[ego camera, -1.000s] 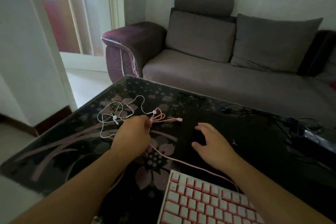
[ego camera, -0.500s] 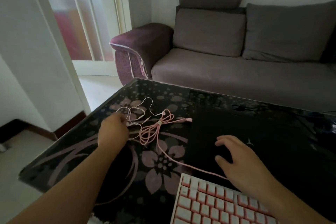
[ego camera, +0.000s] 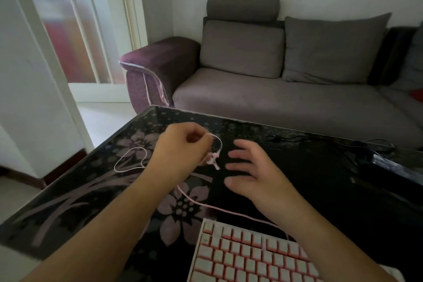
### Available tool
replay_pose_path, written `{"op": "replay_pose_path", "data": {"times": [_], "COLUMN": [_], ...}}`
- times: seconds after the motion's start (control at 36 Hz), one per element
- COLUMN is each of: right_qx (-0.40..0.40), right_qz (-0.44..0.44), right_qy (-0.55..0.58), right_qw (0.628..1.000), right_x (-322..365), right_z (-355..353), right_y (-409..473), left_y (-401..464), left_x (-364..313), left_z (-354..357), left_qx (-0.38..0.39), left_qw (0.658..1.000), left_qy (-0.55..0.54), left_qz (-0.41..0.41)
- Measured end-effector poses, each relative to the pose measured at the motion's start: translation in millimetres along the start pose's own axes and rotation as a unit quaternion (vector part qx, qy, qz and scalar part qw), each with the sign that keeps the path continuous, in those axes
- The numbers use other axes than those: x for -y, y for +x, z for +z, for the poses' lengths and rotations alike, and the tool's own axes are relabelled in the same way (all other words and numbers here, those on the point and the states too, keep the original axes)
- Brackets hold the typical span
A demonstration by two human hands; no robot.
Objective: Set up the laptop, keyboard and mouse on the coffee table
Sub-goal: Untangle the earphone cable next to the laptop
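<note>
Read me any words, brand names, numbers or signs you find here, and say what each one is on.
No text can be read.
White and pink keyboard: the keycaps' legends are too blurred to read.
Closed black laptop: no mark can be made out in the dark.
Black floral glass coffee table: pattern only, no writing.

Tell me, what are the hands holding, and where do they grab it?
The left hand pinches the pink cable near its plug end, lifted off the table. The right hand holds nothing.
</note>
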State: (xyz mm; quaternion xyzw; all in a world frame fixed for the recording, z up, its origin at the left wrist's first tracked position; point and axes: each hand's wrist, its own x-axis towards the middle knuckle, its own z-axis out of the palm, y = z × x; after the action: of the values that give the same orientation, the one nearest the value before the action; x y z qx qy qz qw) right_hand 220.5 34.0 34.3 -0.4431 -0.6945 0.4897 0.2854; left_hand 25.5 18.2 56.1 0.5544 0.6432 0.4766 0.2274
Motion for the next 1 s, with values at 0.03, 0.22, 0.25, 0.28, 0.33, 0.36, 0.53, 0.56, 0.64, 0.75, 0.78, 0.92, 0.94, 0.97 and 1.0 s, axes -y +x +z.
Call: {"op": "replay_pose_path", "data": {"times": [0.03,0.22,0.25,0.28,0.33,0.36,0.53,0.56,0.64,0.75,0.78,0.92,0.94,0.97,1.0], "right_qx": [0.025,-0.062,-0.067,-0.071,-0.082,-0.092,-0.168,-0.168,-0.142,-0.18,-0.192,-0.252,-0.272,-0.284,-0.283], "right_qz": [-0.009,0.002,0.005,0.006,0.005,0.006,-0.022,-0.026,-0.004,0.023,0.018,0.005,0.019,0.04,0.061], "right_qy": [0.045,0.065,0.033,0.002,-0.027,-0.029,-0.084,-0.139,-0.287,-0.326,-0.325,-0.275,-0.209,-0.12,-0.02], "right_qw": [0.999,0.996,0.997,0.997,0.996,0.995,0.982,0.976,0.947,0.928,0.926,0.928,0.939,0.95,0.957], "right_x": [6.0,13.7,11.5,8.7,4.1,2.7,1.3,0.2,-3.8,-10.1,-11.5,-26.7,-26.0,-24.0,-22.0], "right_z": [0.6,-16.0,-21.4,-27.4,-38.4,-44.0,-81.3,-87.6,-98.1,-109.1,-112.6,-133.2,-136.5,-139.5,-142.5], "right_y": [-2.4,-18.2,-20.4,-22.7,-26.9,-28.5,-39.1,-40.9,-43.7,-46.6,-47.6,-47.6,-47.9,-48.6,-48.6], "left_y": [-3.9,-24.8,-26.9,-28.4,-32.5,-33.7,-33.0,-33.3,-32.7,-30.8,-30.7,-29.4,-28.8,-29.1,-29.7], "left_x": [-6.3,-25.5,-25.8,-25.6,-25.8,-25.2,-24.8,-26.5,-30.9,-35.3,-37.2,-45.2,-45.0,-45.2,-45.5], "left_z": [8.5,42.3,41.6,40.8,38.7,37.9,38.3,39.7,42.2,44.9,45.9,50.4,51.6,53.2,55.0], "left_qx": [0.034,0.123,0.132,0.143,0.155,0.156,0.145,0.137,0.078,0.002,-0.018,-0.07,-0.071,-0.069,-0.061], "left_qw": [0.999,0.986,0.986,0.987,0.987,0.988,0.969,0.973,0.987,0.998,0.999,0.996,0.995,0.994,0.993], "left_qy": [-0.012,-0.107,-0.095,-0.076,-0.028,0.012,0.201,0.187,0.142,0.064,0.036,-0.05,-0.062,-0.074,-0.082], "left_qz": [-0.002,-0.03,-0.024,-0.017,-0.001,0.01,0.018,0.013,0.016,0.017,0.015,-0.029,-0.04,-0.051,-0.062]}}
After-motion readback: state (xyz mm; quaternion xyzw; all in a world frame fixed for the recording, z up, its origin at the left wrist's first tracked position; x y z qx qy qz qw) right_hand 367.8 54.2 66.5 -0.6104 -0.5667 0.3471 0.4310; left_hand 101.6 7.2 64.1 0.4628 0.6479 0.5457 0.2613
